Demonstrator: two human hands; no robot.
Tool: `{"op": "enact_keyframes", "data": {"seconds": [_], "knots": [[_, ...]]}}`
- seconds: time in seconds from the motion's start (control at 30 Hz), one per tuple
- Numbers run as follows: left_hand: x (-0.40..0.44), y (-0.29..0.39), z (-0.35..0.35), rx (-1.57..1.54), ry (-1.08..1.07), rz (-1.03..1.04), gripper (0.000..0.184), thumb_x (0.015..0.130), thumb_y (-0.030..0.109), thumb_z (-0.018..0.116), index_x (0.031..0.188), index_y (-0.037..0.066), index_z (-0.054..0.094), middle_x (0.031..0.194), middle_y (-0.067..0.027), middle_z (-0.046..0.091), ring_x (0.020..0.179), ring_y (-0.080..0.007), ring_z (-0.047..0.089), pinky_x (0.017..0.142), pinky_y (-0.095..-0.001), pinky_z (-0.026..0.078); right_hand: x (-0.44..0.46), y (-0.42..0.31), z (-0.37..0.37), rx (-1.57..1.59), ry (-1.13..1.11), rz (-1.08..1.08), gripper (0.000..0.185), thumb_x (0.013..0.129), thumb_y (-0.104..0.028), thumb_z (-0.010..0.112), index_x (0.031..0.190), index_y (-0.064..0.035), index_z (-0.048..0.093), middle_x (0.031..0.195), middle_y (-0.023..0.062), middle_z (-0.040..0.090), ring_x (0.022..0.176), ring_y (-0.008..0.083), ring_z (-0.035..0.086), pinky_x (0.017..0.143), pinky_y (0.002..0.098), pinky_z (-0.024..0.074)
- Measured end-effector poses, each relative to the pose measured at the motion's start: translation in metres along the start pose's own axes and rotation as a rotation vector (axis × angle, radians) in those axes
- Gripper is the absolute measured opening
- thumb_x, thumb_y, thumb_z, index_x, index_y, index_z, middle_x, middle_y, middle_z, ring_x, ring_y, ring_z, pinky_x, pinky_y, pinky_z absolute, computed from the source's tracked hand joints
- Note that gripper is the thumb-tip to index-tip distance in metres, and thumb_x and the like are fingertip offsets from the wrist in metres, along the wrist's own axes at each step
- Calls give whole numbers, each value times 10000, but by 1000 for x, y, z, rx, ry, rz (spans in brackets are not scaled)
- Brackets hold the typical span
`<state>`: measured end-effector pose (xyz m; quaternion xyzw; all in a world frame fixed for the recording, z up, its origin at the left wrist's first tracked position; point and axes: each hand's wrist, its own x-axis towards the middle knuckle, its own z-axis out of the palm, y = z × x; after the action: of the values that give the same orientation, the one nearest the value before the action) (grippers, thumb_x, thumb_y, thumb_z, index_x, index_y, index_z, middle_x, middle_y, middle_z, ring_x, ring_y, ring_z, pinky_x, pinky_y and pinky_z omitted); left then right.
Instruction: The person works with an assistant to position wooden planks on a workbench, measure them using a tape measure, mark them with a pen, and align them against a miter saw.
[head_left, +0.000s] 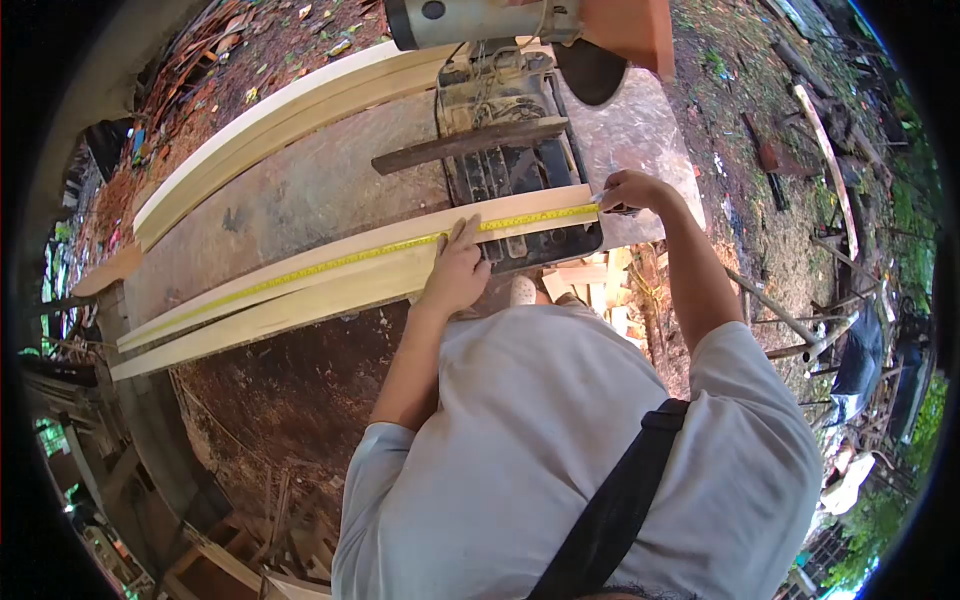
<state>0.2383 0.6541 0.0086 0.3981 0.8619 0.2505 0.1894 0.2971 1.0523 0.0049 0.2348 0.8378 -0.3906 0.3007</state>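
Observation:
A yellow tape measure (pixel 340 262) lies stretched along a long pale board (pixel 240 287), which runs from the table's left end to the saw base. Across the tape and board, near the middle, my left hand (pixel 458 268) rests with its fingers spread. At the board's right end my right hand (pixel 630 191) is closed around the end of the tape; its grip is partly hidden. Another pale board (pixel 330 300) lies alongside, nearer to my body, partly under my left hand.
A miter saw (pixel 500 110) stands at the table's far side, its blade (pixel 592 75) raised at the upper right. A short dark wood piece (pixel 465 144) lies across the saw base. Long boards (pixel 270 125) are stacked along the far edge of the worn table (pixel 330 180).

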Motion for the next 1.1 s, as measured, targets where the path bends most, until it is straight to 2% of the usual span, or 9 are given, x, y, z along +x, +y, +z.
{"op": "enact_keyframes", "data": {"seconds": [0.2, 0.37, 0.43, 0.47, 0.53, 0.63, 0.73, 0.9, 1.1], "knots": [[-8, 4, 17, 100, 12, 55, 237, 817, 152, 617, 842, -83, 639, 1627, -204, 145, 1488, -439, 146, 1175, -611, 178, -3, -14, 11, 1, -5, -10, 354, 763, -288, 763, 986, -22, 694, 799, 60, 672, 702, 168, 609, 658, 329, 494], [-8, 5, 13, 109, -36, 51, 280, 792, 188, 644, 866, -82, 647, 1631, -211, 116, 1484, -456, 139, 1175, -622, 161, -29, 32, -9, -28, 420, -169, 411, 836, -355, 741, 959, 32, 675, 849, 131, 691, 772, 218, 643, 710, 355, 501], [-9, 5, 12, 68, -13, 42, 302, 786, 203, 654, 878, -84, 650, 1631, -211, 115, 1483, -459, 138, 1177, -621, 155, -62, 44, -12, -131, 497, -31, 428, 864, -402, 719, 805, 19, 671, 726, 137, 673, 672, 218, 622, 653, 382, 482], [-10, 6, 10, 63, -35, 42, 326, 787, 214, 663, 892, -94, 648, 1630, -213, 118, 1482, -462, 135, 1177, -622, 152, -87, 25, -11, -290, 514, 111, 433, 914, -423, 653, 903, 7, 692, 811, 137, 716, 667, 216, 621, 668, 380, 489], [-8, 8, 6, 52, -52, 37, 350, 788, 225, 672, 906, -105, 646, 1629, -215, 122, 1481, -465, 133, 1176, -622, 148, -115, 21, 1, 38, 445, 103, 411, 989, -412, 550, 965, -32, 704, 736, 92, 662, 640, 180, 590, 583, 354, 456], [-8, 10, 10, 108, -73, 24, 347, 791, 221, 646, 942, -92, 650, 1618, -225, 157, 1477, -464, 155, 1173, -621, 173, -124, 28, 36, 72, 45, -194, 438, 1060, -378, 407, 1112, -54, 698, 1051, 121, 699, 831, 185, 637, 756, 326, 523], [-6, 1, 15, 21, 22, 25, 363, 801, 236, 671, 919, -106, 635, 1616, -221, 168, 1475, -433, 191, 1171, -616, 179, -126, -31, 88, 195, -183, -260, 312, 1007, -255, 510, 1135, -31, 686, 1027, 87, 720, 935, 193, 662, 844, 334, 527], [-13, -22, 0, -256, 139, -7, 337, 853, 199, 673, 1074, -56, 658, 1578, -204, 297, 1421, -368, 352, 1154, -458, 309, -85, -65, 136, 161, -31, -788, 220, 930, -167, 594, 1057, -24, 701, 1014, 140, 697, 941, 229, 667, 812, 343, 518], [-43, -48, -29, -129, 265, -163, 284, 904, 219, 628, 1071, 2, 705, 1553, -187, 363, 1415, -386, 361, 1154, -444, 303, -50, -105, 131, 432, 188, -687, 141, 912, -99, 598, 989, 17, 624, 795, 89, 657, 743, 147, 649, 635, 309, 513]]}}
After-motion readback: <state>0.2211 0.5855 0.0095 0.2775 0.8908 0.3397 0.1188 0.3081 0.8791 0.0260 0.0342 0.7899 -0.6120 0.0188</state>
